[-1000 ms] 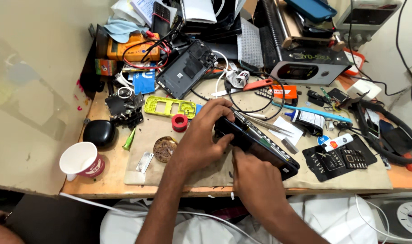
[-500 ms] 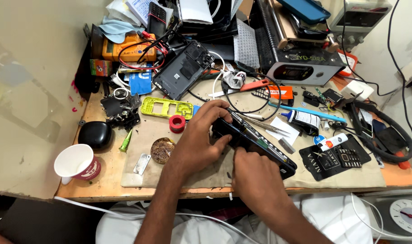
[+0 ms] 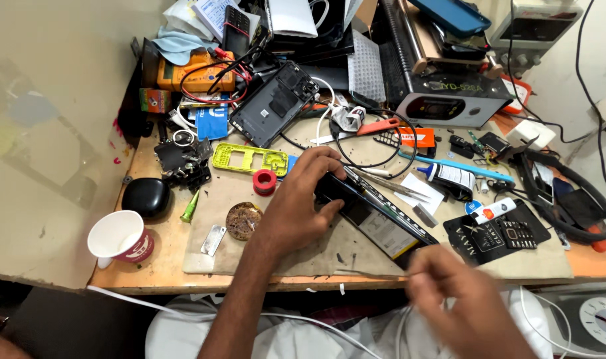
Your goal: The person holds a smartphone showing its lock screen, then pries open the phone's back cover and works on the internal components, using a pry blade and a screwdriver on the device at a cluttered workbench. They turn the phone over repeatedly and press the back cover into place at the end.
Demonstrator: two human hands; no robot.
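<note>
My left hand (image 3: 300, 203) rests on the left end of an opened black smartphone (image 3: 376, 216) that lies slanted on a worn work mat (image 3: 316, 249); its fingers press the phone's top edge. My right hand (image 3: 459, 299) is blurred, off the phone, near the desk's front edge, fingers loosely curled; I cannot tell whether it holds anything. Metal tweezers (image 3: 389, 186) lie just behind the phone.
Around the mat: a yellow-green phone frame (image 3: 250, 159), red tape roll (image 3: 264, 181), round brown tin (image 3: 243, 221), paper cup (image 3: 120, 236), black case (image 3: 145, 197), glue bottle (image 3: 452, 178), black keypad (image 3: 499, 236), another opened phone (image 3: 273, 103), an orange multimeter (image 3: 197, 73) and tangled cables.
My right hand has left the phone's lower end and pulled back toward me, to the right. My left hand stays on the phone. The view shifted slightly.
</note>
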